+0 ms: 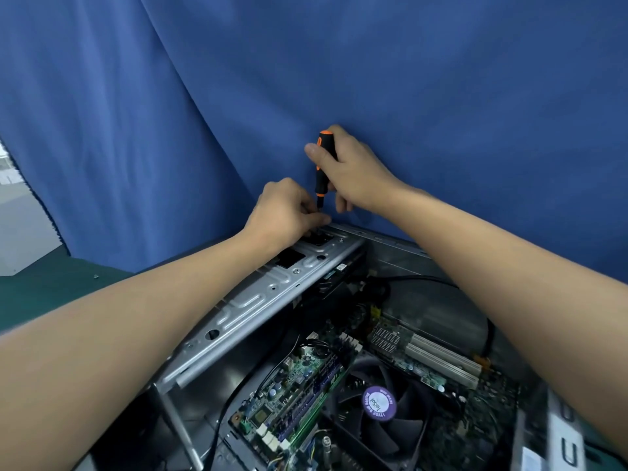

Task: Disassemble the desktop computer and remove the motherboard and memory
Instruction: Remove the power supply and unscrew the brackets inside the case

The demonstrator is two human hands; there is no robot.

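An open desktop case (401,253) lies on its side on a green table. Inside it I see the green motherboard (299,382), memory sticks (314,402) in their slots and a black CPU fan (390,416) with a purple label. A grey metal drive bracket (258,300) runs across the case's far left. My right hand (353,171) grips a black and orange screwdriver (323,164), held upright over the bracket's far end. My left hand (289,212) pinches the screwdriver's shaft near its tip, where it meets the bracket.
A blue cloth (306,79) hangs right behind the case. The green table top (51,290) shows at the left, with a small screw (95,276) on it. Black cables (424,278) cross the inside of the case. White expansion slots (441,362) lie at the right.
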